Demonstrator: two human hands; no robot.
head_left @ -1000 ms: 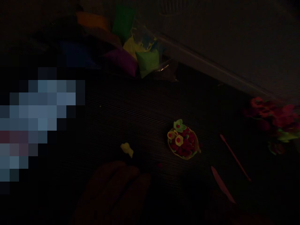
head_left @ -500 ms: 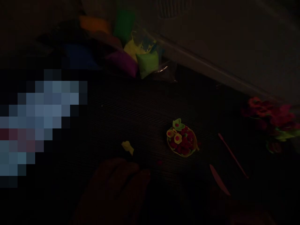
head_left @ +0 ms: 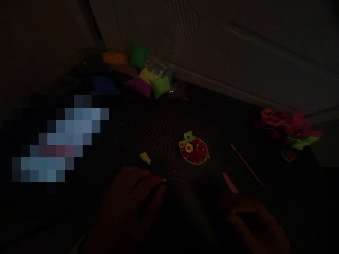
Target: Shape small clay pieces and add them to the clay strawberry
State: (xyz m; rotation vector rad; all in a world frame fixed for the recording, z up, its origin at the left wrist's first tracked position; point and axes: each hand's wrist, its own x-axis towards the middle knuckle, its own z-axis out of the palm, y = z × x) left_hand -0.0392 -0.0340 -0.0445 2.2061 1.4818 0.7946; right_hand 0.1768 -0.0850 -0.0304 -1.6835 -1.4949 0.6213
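Observation:
The scene is very dark. My left hand rests low on the dark tabletop, its thumb and forefinger brought together; a tiny pale spot shows at the fingertips, too small to name. Just beyond it lies a lump of yellow clay, with a small red bit to the right. A small round clay piece with red filling and yellow and green flowers sits ahead of both hands. My right hand has its fingers curled together over the lower end of a pink modelling knife; whether it grips the knife is hidden.
A thin pink stick tool lies beyond my right hand. Red and pink clay flowers are at the right. Bags of coloured clay are heaped along the back by a pale panel. A bright pixelated patch covers something at left.
My right hand has come up into view over the knife's lower end. My left hand's fingertips show a pale spot. The view has tilted up and shifted right.

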